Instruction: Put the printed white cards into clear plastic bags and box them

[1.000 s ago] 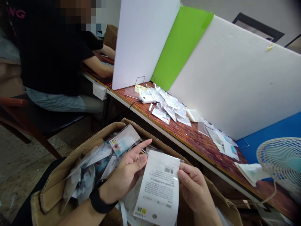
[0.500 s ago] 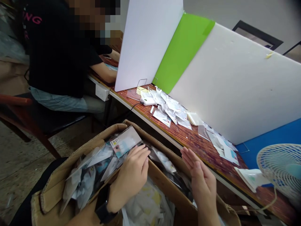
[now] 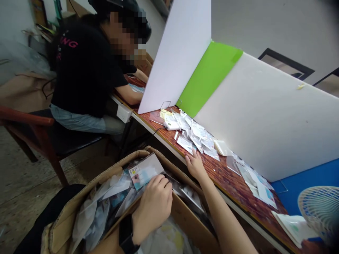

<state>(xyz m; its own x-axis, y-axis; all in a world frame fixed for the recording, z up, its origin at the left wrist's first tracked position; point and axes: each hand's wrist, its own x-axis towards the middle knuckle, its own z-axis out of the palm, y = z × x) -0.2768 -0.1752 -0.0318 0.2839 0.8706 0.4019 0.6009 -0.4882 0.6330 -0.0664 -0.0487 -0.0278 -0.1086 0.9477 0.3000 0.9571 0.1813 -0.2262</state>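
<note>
My left hand [image 3: 156,198], with a black watch on its wrist, lies over the inner divider of a cardboard box [image 3: 182,219]. Its fingers are curled down and pressed together; their tips and anything under them are hidden. Just beyond its knuckles, a clear packet with a printed card [image 3: 146,171] rests on other packets in the box. My right hand [image 3: 195,165] reaches over the front edge of the table with fingers apart and nothing in them. The fingertips are beside the near packets of a loose pile of white packets [image 3: 194,130].
A co-worker [image 3: 87,70] sits on a chair at the left, behind a white partition [image 3: 180,53]. More flat packets [image 3: 254,176] lie farther right on the table [image 3: 212,169]. A fan [image 3: 321,208] stands at the right end. A cable [image 3: 158,130] hangs over the table edge.
My right hand has gone from above the box's right side up and left to the table, by the pile. My left hand stays over the divider, its fingers more curled. The view has shifted slightly.
</note>
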